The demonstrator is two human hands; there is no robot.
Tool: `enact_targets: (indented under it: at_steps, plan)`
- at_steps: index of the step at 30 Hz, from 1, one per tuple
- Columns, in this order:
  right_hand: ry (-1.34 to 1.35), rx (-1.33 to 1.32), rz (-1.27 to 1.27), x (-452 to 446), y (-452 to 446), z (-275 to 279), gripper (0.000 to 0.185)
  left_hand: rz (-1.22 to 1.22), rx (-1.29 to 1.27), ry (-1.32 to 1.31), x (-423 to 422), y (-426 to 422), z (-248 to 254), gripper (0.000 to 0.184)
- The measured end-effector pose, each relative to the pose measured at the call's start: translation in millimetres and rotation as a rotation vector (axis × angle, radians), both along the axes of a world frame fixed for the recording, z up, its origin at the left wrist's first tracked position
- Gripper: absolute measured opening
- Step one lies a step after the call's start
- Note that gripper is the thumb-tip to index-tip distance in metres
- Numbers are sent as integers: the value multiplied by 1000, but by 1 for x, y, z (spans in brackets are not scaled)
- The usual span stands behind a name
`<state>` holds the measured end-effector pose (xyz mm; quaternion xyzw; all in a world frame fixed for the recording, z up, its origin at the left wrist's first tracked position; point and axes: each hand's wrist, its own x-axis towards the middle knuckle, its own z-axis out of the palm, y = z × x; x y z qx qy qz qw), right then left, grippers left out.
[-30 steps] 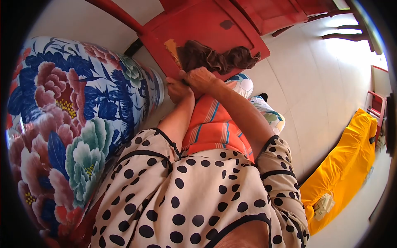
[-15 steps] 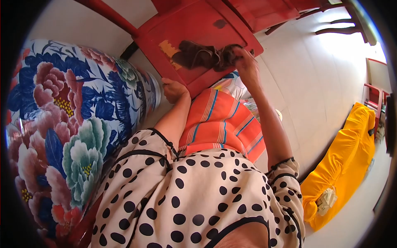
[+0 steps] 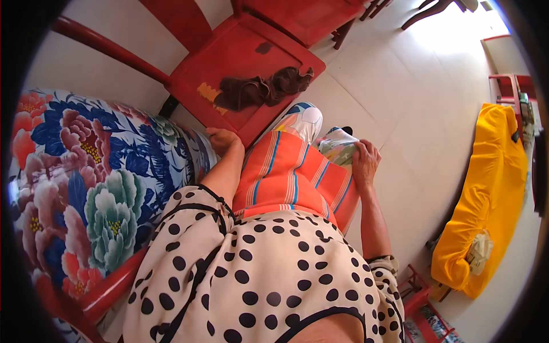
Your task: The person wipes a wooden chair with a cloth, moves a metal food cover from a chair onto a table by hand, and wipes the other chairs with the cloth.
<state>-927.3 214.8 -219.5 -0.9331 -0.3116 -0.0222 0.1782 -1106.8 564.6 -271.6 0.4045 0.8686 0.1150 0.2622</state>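
Brown crumpled cloth (image 3: 263,90) lies across the seat of a red chair (image 3: 286,40), and neither hand touches it. My left hand (image 3: 226,140) is at the seat's near left corner, fingers curled; what they grip, if anything, is hidden. Lower right, my right hand (image 3: 366,164) has bent fingers at the edge of a patterned trouser leg (image 3: 337,146) and seems to pinch its fabric. An orange striped cloth (image 3: 286,171) covers my lap and reaches close to that hand.
Floral fabric (image 3: 114,211) covers a bulky piece at the left. A yellow cover (image 3: 486,188) drapes a long low piece at the right, with a beige bundle (image 3: 479,251) on it. Pale floor (image 3: 394,171) runs between. Another red chair (image 3: 309,17) stands at the top.
My right hand has let go of the brown cloth and come down to the right side of my lap. The cloth stays on the seat. My left hand remains at the seat corner; the view has shifted.
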Motion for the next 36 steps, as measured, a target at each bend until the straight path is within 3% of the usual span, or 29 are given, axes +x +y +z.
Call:
enact_targets:
  at_steps: [6,10,12,14,18,21,25,28,30,32,34,36]
  plan:
    - [-16,67,-12,7,3,-8,20,-90,104,-80,-13,5,-30,62]
    - [-21,57,-40,11,5,-15,21,-218,489,-131,-27,17,-31,42]
    - [2,42,-48,14,5,-16,21,-392,758,0,-27,29,-27,35]
    - [28,39,-50,14,4,-15,21,-688,812,-108,-8,42,3,32]
    - [28,47,-37,15,0,-13,20,-1235,672,-137,35,49,2,24]
    - [16,47,-44,16,0,-11,19,-940,347,-310,52,41,2,19]
    - [24,37,-62,14,-2,-10,18,-1159,594,-299,46,40,24,17]
    - [23,58,-52,14,-3,-8,18,-926,461,-710,47,66,38,18]
    - [18,54,-49,15,-3,-9,18,-156,-63,-1323,49,91,55,18]
    - [14,58,-50,15,-2,-9,18,-115,-224,-1640,50,108,94,20]
    - [8,66,-53,13,-2,-9,18,-229,-211,-1892,52,154,100,24]
    - [9,45,-62,12,-3,-8,18,-255,-79,-1937,62,164,137,26]
